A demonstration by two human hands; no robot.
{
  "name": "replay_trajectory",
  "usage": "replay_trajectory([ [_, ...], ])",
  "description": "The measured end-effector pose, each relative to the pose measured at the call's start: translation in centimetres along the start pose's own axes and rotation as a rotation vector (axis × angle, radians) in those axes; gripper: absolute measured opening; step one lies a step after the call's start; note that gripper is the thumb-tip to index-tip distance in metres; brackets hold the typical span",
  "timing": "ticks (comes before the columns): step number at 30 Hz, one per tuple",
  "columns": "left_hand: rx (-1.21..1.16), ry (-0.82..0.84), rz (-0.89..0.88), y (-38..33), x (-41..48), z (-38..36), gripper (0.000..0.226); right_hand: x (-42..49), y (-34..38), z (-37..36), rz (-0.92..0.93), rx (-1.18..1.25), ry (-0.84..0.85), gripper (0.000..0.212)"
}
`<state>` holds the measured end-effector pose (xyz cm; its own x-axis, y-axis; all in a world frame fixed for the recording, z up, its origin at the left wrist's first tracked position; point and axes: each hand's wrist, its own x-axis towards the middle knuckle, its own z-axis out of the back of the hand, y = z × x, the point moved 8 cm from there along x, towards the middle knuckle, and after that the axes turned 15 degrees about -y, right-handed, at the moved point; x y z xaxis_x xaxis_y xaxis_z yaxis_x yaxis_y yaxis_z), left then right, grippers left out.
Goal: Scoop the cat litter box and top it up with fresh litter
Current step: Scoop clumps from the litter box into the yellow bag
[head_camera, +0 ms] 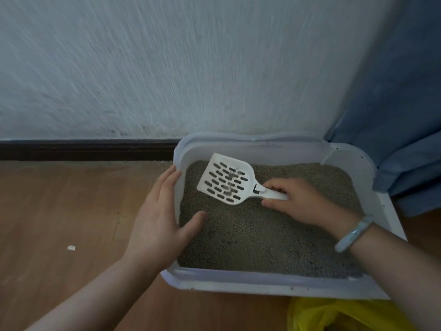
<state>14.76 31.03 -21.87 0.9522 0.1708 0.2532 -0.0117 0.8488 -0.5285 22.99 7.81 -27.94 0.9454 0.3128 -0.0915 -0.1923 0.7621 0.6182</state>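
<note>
Right grip [293, 199] curls tight round the white scoop [222, 177] by its handle, over the grey litter [262, 235]. Left grip [157, 218] lies flat on the litter box [238, 280] left edge, fingers straight. Yellow bag [334, 316] sits just by the near edge. Bare floor [59, 211] lies left, wall [167, 68] behind.

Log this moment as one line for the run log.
left hand: rests on litter box left wall | right hand: grips scoop handle | scoop: over litter, grey bits on it | yellow bag: by near edge

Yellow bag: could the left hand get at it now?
Probably yes: the left hand rests open on the litter box wall, holding nothing, and the yellow bag lies uncovered beside the box's near rim.
</note>
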Motion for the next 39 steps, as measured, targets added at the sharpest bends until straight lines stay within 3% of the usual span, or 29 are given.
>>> replay_trajectory([
  [6,0.001,-0.032,-0.003,-0.6,-0.2,0.5,0.082,-2.8,-1.7,1.9,-0.021,-0.128,0.006,0.024],
  [13,0.019,-0.027,-0.004,-0.8,-0.4,0.5,0.08,-5.3,-3.0,4.1,0.011,-0.443,0.242,0.023],
  [19,-0.001,-0.056,-0.012,-0.6,-0.3,0.5,0.075,-5.5,1.3,1.9,0.168,-0.644,0.283,0.019],
  [24,-0.012,-0.058,-0.009,-0.4,-0.2,0.3,0.074,-4.0,4.1,-1.7,0.194,-0.686,0.329,0.022],
  [30,-0.017,-0.053,-0.014,-0.3,-0.1,0.3,0.073,-3.0,4.9,-6.0,0.233,-0.39,0.389,0.019],
  [35,-0.029,-0.054,-0.011,-0.3,-0.1,0.4,0.072,-3.3,1.6,-5.9,0.139,-0.164,0.393,0.023],
  [39,-0.03,-0.058,-0.019,-0.3,-0.2,0.5,0.073,-3.8,-0.9,-4.2,-0.054,0.095,0.3,0.026],
])
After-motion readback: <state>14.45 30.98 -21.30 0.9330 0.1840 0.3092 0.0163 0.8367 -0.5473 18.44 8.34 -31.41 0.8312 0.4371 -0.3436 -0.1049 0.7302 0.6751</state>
